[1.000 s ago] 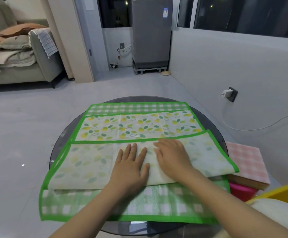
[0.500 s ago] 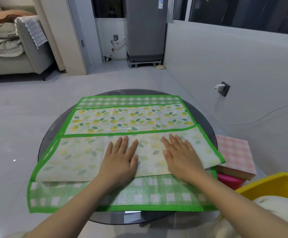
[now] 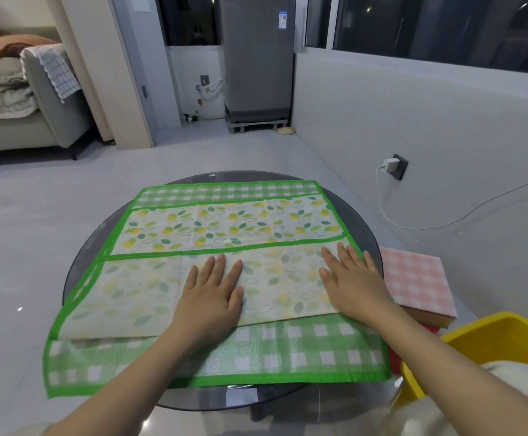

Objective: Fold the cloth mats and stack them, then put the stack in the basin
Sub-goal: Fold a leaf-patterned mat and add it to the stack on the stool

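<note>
One green-bordered cloth mat (image 3: 225, 228) lying across the round glass table (image 3: 363, 221), your left hand (image 3: 209, 302) and right hand (image 3: 352, 283) pressing flat on its folded flap, fingers straight and spread, one pink checked mat (image 3: 419, 281) and one yellow basin (image 3: 492, 338) sitting at your right.

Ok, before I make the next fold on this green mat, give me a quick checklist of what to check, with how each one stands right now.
1. Folded flap lies flat: ok. The leaf-print mat has its near part turned over, and the flap looks smooth.
2. Both hands press the flap: ok. Left hand and right hand lie flat on it, fingers straight.
3. Flap edge parallel to the mat's far edge: not ok, it runs slightly skewed.
4. Mat fully on the glass table: not ok, the near-left corner overhangs.
5. Pink checked stack out of the way: ok, off to the right.
6. Room in the yellow basin: cannot tell, mostly out of view.
</note>
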